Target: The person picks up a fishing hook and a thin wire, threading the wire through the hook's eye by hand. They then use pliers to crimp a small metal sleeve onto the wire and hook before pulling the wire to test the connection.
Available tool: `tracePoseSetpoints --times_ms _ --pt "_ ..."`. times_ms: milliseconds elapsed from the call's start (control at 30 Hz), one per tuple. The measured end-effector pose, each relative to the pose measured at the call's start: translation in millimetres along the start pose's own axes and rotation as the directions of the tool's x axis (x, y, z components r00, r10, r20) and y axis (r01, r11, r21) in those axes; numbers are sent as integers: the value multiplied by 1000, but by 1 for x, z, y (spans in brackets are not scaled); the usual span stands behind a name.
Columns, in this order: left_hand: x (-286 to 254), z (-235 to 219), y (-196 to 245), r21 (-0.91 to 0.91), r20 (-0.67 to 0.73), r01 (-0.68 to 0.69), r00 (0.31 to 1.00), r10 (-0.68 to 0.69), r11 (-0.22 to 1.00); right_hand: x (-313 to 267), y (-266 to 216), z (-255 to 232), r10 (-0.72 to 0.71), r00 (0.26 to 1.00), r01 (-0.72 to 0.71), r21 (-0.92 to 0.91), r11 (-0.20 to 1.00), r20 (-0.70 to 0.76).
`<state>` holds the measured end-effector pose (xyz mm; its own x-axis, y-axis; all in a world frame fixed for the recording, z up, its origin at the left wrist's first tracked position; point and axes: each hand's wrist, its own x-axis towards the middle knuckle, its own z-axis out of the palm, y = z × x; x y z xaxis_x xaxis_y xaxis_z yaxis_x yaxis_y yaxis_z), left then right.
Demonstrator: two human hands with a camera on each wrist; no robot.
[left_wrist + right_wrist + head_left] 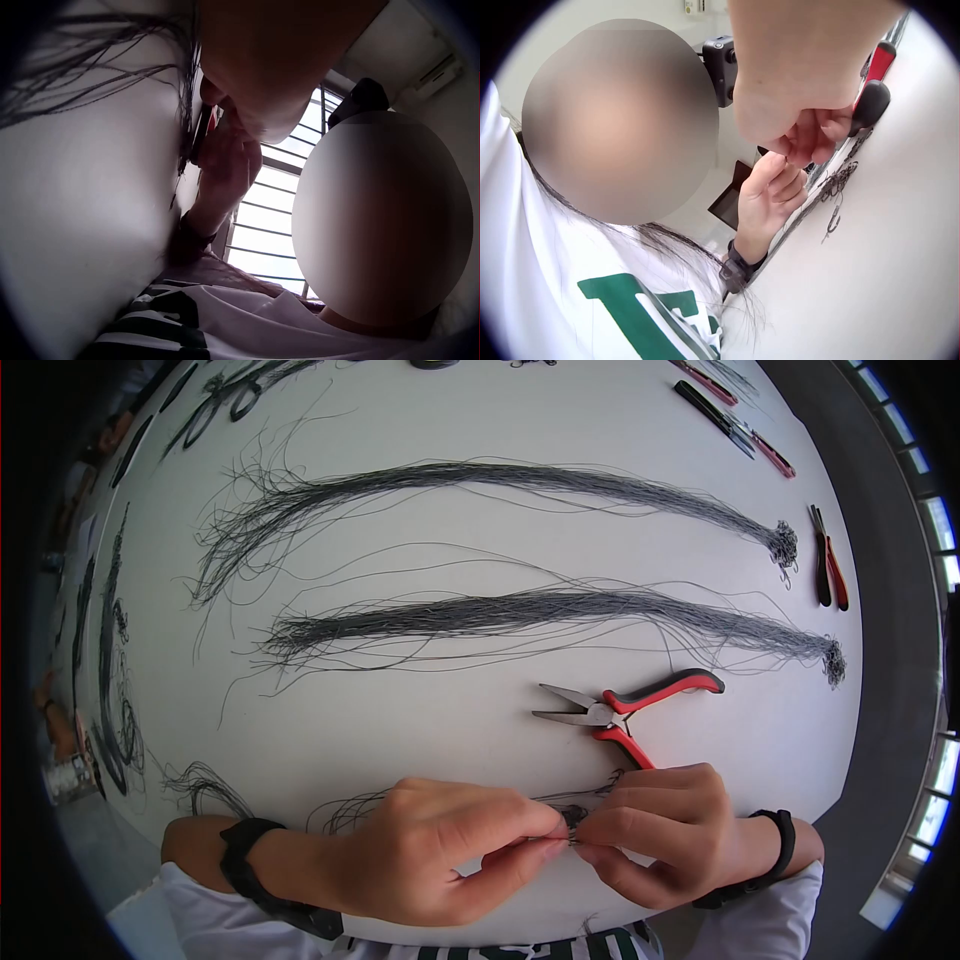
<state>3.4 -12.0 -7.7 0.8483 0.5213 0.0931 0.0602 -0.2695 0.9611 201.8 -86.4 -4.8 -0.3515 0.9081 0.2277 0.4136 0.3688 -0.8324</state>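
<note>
Head view shows us the left hand (440, 850) and right hand (660, 835) pinching a thin dark wire (571, 840) between their fingertips — for fine control, we judge. Pliers (600, 714) lie splayed just beyond the fingers, probably for easy reach — both hands meet nearly tip to tip, fingers bent.

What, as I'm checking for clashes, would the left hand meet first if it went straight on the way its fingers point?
Most likely the right hand: in the head view its fingertips lie just ahead of the left hand, though depth there is hard to judge.
</note>
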Motion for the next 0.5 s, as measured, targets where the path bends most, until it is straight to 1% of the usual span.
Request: tracePoseSetpoints --times_ms 33,67,133,167,200,233,267,300,333,367,400,433,467,500 --pt "-1 0 0 0 0 0 1000 0 1000 0 1 0 -60 998 61 -77 995 18" --pt "-1 1 0 -2 -20 6 1000 -6 1000 -1 2 1 -59 998 61 -76 995 19" --pt "-1 2 -1 -4 -39 11 999 -12 1000 -1 2 3 -90 995 84 -152 985 -31" --pt "-1 3 -2 25 -79 -35 996 36 999 -1 2 2 -90 995 85 -152 985 -31" --pt "0 4 -2 55 -116 -79 990 85 995 -1 0 0 14 1000 -15 -34 999 -8" --pt "-1 4 -3 55 -116 -79 990 85 995 -2 -2 -2 116 993 -118 82 990 28" --pt "-1 4 -3 112 -115 -134 982 147 985 -1 -4 -6 116 993 -118 82 990 28" --pt "-2 3 -4 168 -110 -189 972 209 968 1 -6 -11 219 965 -246 203 948 146" --pt "-2 5 -5 168 -110 -188 972 208 968 2 -8 -14 301 914 -379 304 874 273" --pt "-4 6 -8 204 -123 -242 955 270 949 3 -9 -15 302 914 -379 304 874 273" --pt "-5 7 -9 241 -134 -293 934 331 925 4 -11 -16 344 887 -443 360 821 307" --pt "-4 7 -9 241 -134 -293 934 331 925 4 -11 -17 382 858 -503 411 760 343" --pt "-4 6 -9 246 -115 -316 929 351 916 3 -11 -15 382 858 -503 411 761 343" --pt "-4 5 -8 250 -97 -339 923 371 907 1 -11 -11 393 874 -483 430 763 286"
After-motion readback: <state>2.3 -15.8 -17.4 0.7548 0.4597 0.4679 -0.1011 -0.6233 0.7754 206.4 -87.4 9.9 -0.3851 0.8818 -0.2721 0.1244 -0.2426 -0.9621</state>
